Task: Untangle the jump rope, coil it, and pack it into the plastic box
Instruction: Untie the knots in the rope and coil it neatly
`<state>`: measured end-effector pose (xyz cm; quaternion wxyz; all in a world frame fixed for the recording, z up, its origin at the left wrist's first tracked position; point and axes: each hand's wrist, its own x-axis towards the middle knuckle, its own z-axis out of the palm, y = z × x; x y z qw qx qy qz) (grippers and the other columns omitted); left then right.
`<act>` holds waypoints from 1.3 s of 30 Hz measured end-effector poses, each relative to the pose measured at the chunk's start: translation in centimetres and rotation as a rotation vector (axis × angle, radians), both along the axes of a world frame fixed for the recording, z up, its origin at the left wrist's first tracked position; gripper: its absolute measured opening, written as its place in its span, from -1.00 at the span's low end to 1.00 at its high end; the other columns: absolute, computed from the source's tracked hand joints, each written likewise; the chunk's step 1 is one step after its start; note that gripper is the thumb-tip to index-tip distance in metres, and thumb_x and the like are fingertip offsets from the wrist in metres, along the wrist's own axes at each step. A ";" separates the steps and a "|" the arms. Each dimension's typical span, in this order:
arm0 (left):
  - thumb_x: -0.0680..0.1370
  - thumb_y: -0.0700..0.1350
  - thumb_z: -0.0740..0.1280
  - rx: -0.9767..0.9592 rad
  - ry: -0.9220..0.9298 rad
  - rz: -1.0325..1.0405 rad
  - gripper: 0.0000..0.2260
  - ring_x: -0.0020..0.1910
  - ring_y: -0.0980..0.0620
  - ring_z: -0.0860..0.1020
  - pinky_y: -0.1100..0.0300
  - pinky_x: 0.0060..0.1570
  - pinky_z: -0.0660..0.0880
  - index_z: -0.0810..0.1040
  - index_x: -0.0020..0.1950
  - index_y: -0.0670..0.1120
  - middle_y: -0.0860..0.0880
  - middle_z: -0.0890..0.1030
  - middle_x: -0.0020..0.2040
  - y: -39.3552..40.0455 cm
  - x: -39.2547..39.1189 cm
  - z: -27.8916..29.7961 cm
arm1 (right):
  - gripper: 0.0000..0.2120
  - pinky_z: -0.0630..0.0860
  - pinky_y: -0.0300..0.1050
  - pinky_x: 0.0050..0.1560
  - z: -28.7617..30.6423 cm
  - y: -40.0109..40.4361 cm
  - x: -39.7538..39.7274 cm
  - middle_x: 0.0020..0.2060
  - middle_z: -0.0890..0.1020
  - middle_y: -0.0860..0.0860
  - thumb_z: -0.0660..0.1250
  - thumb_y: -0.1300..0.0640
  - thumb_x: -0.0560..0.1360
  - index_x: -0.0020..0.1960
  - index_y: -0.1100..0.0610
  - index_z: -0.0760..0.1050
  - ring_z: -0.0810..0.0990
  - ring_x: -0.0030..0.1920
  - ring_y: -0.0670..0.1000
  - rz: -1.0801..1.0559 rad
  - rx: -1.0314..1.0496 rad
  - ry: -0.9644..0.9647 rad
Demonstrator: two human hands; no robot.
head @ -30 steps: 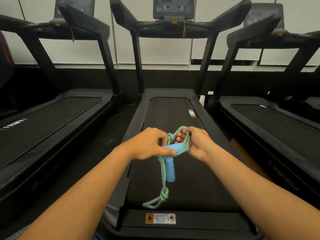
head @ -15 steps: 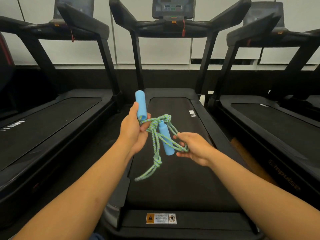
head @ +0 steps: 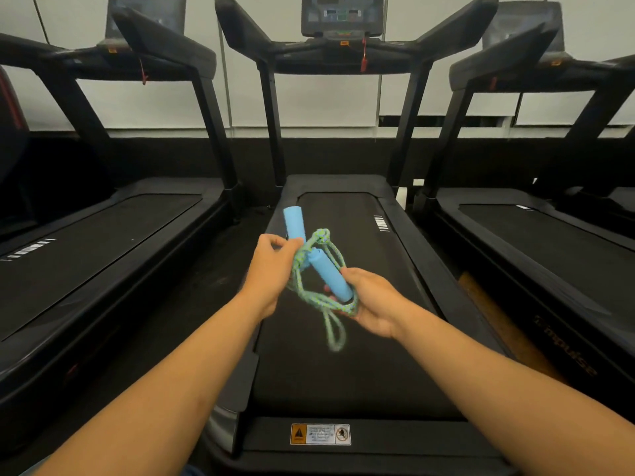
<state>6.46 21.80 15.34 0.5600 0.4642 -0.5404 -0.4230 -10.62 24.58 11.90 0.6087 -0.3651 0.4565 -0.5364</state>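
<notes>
Both hands, left hand (head: 271, 266) and right hand (head: 372, 304), grip the tangled jump rope (head: 319, 293) above a treadmill (head: 343, 372)

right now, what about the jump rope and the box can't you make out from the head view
- Plastic box: nowhere in the head view, so its place is unknown.
- Hanging loop of the jump rope: motion-blurred, strands unclear.
- Knot: too small to trace the crossings.
- Lower end of the upper blue handle: hidden behind the left hand.
- The lower blue handle partly covers the right hand's fingers.
</notes>
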 end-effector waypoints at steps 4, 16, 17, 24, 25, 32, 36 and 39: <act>0.63 0.15 0.22 -0.045 -0.331 -0.144 -0.55 -0.02 -0.05 0.58 -0.16 0.08 0.57 0.16 0.48 0.29 -0.12 0.61 0.08 -0.1 0.0 -0.8 | -0.82 0.32 -0.25 -0.54 -0.2 -0.6 -1.8 -0.25 0.48 0.08 0.22 0.09 0.68 -0.06 0.11 0.50 0.39 -0.46 -0.03 -0.202 -0.050 0.185; 0.46 0.27 0.44 -0.218 -0.777 -0.399 -0.68 -0.22 0.04 0.58 0.12 -0.16 0.47 0.63 -0.09 0.02 -0.04 0.64 -0.19 1.1 -0.7 -1.2 | -0.81 0.32 -0.21 -0.55 0.9 0.0 -2.6 -0.33 0.54 0.07 0.27 0.07 0.65 -0.06 0.15 0.55 0.41 -0.51 -0.01 -0.310 -0.131 0.221; 0.50 0.23 0.43 -0.253 -0.780 -0.387 -0.68 -0.31 0.08 0.52 0.15 -0.23 0.42 0.62 -0.11 -0.03 -0.05 0.61 -0.25 1.1 -0.8 -1.2 | -0.82 0.30 -0.21 -0.55 1.0 0.0 -2.6 -0.32 0.53 0.07 0.27 0.07 0.65 -0.04 0.14 0.55 0.40 -0.51 -0.02 -0.319 -0.116 0.228; 0.63 0.05 0.31 -0.075 -0.181 -0.200 -0.71 -0.33 0.06 0.43 0.21 -0.34 0.32 0.58 -0.15 -0.14 -0.04 0.53 -0.31 0.1 -1.0 -0.9 | -0.80 0.23 -0.28 -0.60 0.6 -0.6 -4.3 -0.20 0.56 0.06 0.21 0.04 0.67 -0.08 0.09 0.49 0.29 -0.58 -0.12 -0.310 0.002 0.093; 0.63 0.03 0.31 -0.017 -0.044 -0.182 -0.73 -0.35 0.06 0.41 0.21 -0.37 0.31 0.57 -0.14 -0.14 -0.05 0.51 -0.30 -0.1 -1.0 -0.7 | -0.80 0.22 -0.28 -0.59 0.4 -0.6 -4.5 -0.22 0.58 0.07 0.20 0.04 0.68 -0.08 0.08 0.48 0.29 -0.59 -0.12 -0.283 -0.003 0.103; 0.63 0.01 0.31 0.301 0.257 -0.164 -0.75 -0.54 0.08 0.29 0.09 -0.26 0.49 0.50 -0.12 -0.15 -0.02 0.44 -0.36 -0.4 -0.7 -0.4 | -0.81 0.19 -0.26 -0.54 1.6 0.1 -4.1 -0.39 0.49 0.01 0.19 0.04 0.69 -0.02 0.10 0.47 0.27 -0.52 -0.10 -0.108 -0.150 0.038; 0.59 0.04 0.36 0.480 0.053 -0.227 -0.75 -0.45 0.05 0.44 -0.06 -0.05 0.59 0.53 -0.11 -0.14 -0.03 0.49 -0.30 -0.2 -0.5 -1.8 | -0.78 0.20 -0.20 -0.42 3.7 0.7 -3.5 -0.41 0.43 0.00 0.17 0.05 0.70 -0.02 0.10 0.52 0.28 -0.43 -0.08 -0.068 -0.355 0.132; 0.57 0.06 0.39 0.543 -0.025 -0.268 -0.74 -0.18 -0.04 0.52 -0.11 0.06 0.59 0.57 -0.11 -0.14 -0.05 0.53 -0.19 0.2 -1.0 -2.8 | -0.76 0.29 -0.16 -0.30 5.2 1.2 -2.8 -0.44 0.46 -0.03 0.15 0.09 0.70 -0.03 0.10 0.55 0.35 -0.38 -0.08 -0.106 -0.501 0.262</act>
